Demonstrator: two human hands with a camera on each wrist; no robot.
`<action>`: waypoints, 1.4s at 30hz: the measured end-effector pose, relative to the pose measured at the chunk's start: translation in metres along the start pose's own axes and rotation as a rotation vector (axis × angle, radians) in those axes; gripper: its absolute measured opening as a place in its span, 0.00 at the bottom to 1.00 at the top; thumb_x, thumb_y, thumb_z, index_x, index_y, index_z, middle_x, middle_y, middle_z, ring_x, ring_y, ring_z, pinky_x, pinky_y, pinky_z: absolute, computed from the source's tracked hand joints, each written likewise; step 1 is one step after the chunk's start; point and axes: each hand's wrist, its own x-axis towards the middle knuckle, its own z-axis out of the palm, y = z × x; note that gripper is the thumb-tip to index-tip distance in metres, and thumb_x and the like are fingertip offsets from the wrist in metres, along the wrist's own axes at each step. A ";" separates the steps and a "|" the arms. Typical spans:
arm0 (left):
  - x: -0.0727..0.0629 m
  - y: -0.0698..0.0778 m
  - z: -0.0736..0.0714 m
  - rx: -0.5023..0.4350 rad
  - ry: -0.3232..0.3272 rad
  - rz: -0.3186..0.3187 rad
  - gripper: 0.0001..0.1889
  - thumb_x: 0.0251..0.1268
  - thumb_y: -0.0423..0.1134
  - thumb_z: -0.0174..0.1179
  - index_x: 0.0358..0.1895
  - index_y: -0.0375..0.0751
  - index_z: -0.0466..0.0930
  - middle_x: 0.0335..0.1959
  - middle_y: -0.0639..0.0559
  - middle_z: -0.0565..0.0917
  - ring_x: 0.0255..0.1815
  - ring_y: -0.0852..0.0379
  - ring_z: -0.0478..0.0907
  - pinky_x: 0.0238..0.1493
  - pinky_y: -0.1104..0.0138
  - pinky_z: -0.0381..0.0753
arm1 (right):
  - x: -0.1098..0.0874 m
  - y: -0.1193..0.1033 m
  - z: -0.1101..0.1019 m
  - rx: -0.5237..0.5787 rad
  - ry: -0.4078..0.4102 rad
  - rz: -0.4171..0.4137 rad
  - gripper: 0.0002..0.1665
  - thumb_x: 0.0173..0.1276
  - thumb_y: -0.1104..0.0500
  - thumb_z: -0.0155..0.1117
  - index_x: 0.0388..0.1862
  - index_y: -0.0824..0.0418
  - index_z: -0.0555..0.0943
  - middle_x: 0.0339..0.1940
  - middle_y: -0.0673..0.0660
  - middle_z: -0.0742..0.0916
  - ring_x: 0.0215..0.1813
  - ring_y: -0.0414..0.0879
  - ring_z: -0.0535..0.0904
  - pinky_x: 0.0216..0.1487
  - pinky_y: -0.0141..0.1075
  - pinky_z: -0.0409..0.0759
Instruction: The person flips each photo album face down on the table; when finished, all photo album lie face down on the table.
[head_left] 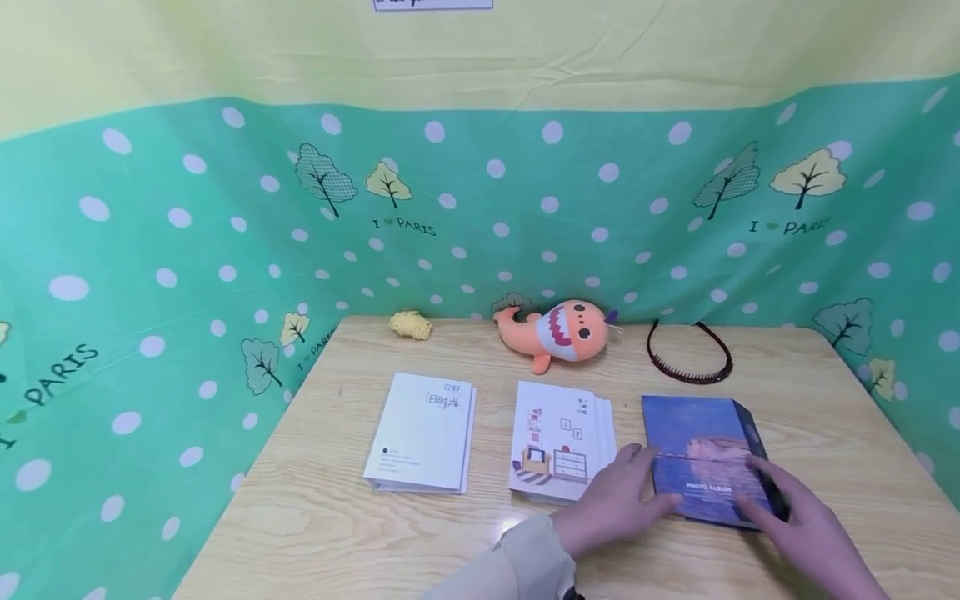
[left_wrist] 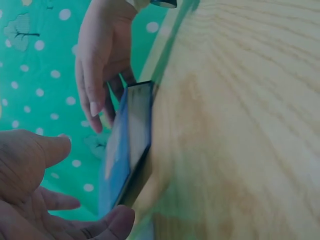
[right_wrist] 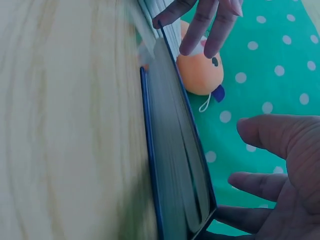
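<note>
A blue photo album (head_left: 701, 442) with a pink painted patch lies on the right part of the wooden table. My left hand (head_left: 617, 500) is at its left edge, and a fingertip touches the cover's corner in the right wrist view. My right hand (head_left: 798, 517) spans the right side, fingers at the spine and thumb over the cover. Neither hand curls round the album. Its page edges (right_wrist: 175, 140) show between the covers in the right wrist view. Beside my left wrist lies a white album (head_left: 551, 433) with a furniture drawing.
Another white album (head_left: 422, 433) with Chinese lettering lies farther left. Along the back are a yellow bundle (head_left: 410, 325), an orange shark plush (head_left: 558, 333) and a dark toothed headband (head_left: 690, 375). A green dotted cloth (head_left: 480, 192) hangs behind the table (head_left: 322, 508).
</note>
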 end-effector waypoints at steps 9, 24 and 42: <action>-0.010 -0.005 -0.022 0.051 0.061 0.008 0.31 0.68 0.61 0.54 0.70 0.52 0.68 0.73 0.47 0.64 0.68 0.51 0.67 0.64 0.62 0.71 | -0.002 -0.024 0.005 0.037 0.200 -0.220 0.34 0.73 0.46 0.58 0.71 0.62 0.68 0.67 0.75 0.70 0.63 0.78 0.63 0.49 0.72 0.65; -0.040 -0.031 -0.045 0.091 0.205 -0.001 0.36 0.67 0.50 0.59 0.75 0.51 0.58 0.74 0.44 0.61 0.69 0.46 0.65 0.65 0.54 0.70 | -0.003 -0.056 0.019 0.120 0.275 -0.269 0.26 0.70 0.51 0.63 0.63 0.61 0.76 0.62 0.65 0.78 0.53 0.46 0.80 0.39 0.23 0.77; -0.057 -0.064 -0.051 0.074 0.357 -0.152 0.42 0.61 0.46 0.63 0.75 0.36 0.55 0.76 0.29 0.44 0.75 0.31 0.45 0.70 0.37 0.48 | 0.002 -0.098 0.053 0.546 -0.043 -0.299 0.33 0.72 0.61 0.60 0.71 0.71 0.63 0.67 0.75 0.70 0.62 0.65 0.73 0.49 0.35 0.81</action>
